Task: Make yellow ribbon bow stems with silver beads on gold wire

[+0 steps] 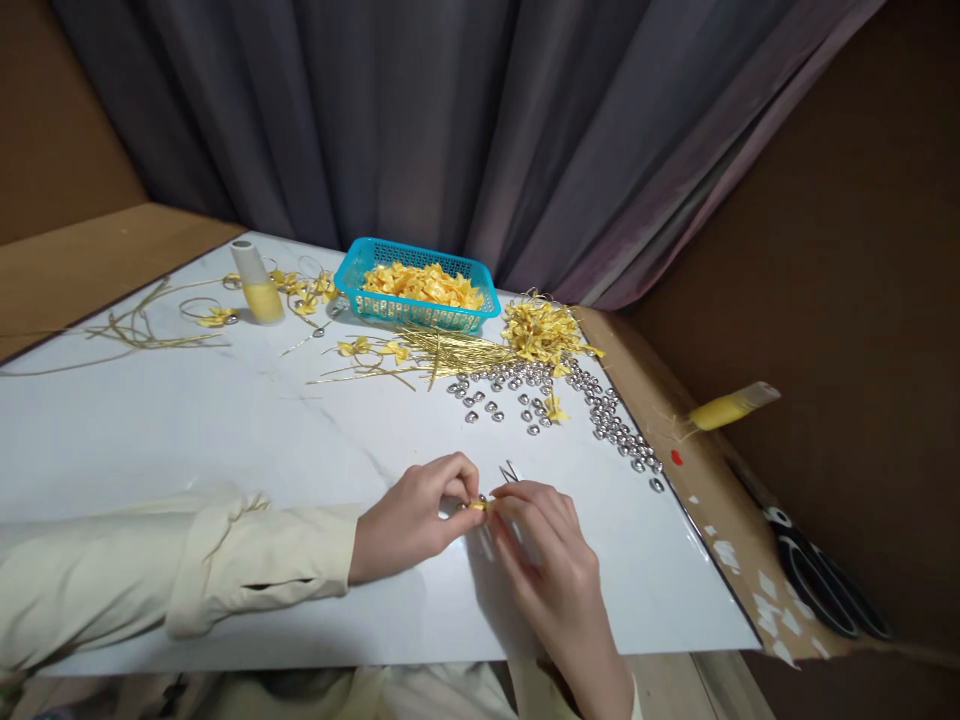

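Observation:
Near the front of the white board, the fingertips of my left hand [424, 508] and my right hand [553, 560] meet. Both are closed in a pinch on a small yellow bow [477, 506] with a silver bead [483, 498] at it. My fingers cover much of the bow, so how it is fastened is hidden. Just beyond my right fingers show the thin metal tips of a tool [509, 471]; the rest is under the hand, and I cannot tell whether the hand touches it.
A blue basket [346, 281] holds yellow bows. Gold wires [465, 352], a bow pile [544, 330] and silver beads [615, 425] lie before it. A yellow-filled bottle [259, 285] stands left; another [735, 406] lies right. Black-handled scissors [817, 585] rest at the right edge.

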Demonstrator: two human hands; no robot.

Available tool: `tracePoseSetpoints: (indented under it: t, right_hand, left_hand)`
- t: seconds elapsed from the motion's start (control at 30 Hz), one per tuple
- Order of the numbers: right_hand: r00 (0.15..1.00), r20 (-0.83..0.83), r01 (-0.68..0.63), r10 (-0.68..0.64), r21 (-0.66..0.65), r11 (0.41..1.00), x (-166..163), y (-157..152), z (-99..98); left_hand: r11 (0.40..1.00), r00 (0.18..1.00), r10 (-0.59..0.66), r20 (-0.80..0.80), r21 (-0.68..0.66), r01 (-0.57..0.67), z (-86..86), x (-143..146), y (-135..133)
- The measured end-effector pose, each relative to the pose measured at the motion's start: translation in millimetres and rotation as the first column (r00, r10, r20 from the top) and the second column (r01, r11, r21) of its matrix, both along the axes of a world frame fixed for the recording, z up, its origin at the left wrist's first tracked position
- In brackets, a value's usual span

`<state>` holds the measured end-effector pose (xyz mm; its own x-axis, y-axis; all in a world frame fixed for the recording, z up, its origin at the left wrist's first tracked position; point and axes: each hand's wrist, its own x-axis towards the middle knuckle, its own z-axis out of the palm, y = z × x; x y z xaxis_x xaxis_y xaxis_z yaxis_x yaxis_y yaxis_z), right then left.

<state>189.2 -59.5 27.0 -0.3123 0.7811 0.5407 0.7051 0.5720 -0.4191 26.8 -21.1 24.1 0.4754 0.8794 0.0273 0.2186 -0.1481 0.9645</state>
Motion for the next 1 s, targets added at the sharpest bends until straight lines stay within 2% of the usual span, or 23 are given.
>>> tracePoseSetpoints:
  t: [0.4,0.67,0.83,1.0]
  right_hand:
    - [0.944,0.248,-0.205,0.216,-0.068,0.976,15,18,17.2]
    - [0.859,0.444,-0.239,0.255,-0.092,0.967,17,20,26.2]
    - [0.809,0.492,-0.252,0.322,-0.206,0.946,19,24,32.5]
    - [0.75,0.47,-0.298,0.465,-0.389,0.872,19,37,46.7]
  left_hand:
    - [0.999,0.999,-0.034,0.012,-0.016,0.034,1.3,1,0]
    - [0.998,0.998,-0.064,-0.007,-0.005,0.064,-2.5,1,0]
    - [0.996,0.995,-0.091,-0.046,0.013,0.092,-6.0,1,1]
    - [0.991,0.989,-0.128,-0.074,0.036,0.131,-3.6,1,0]
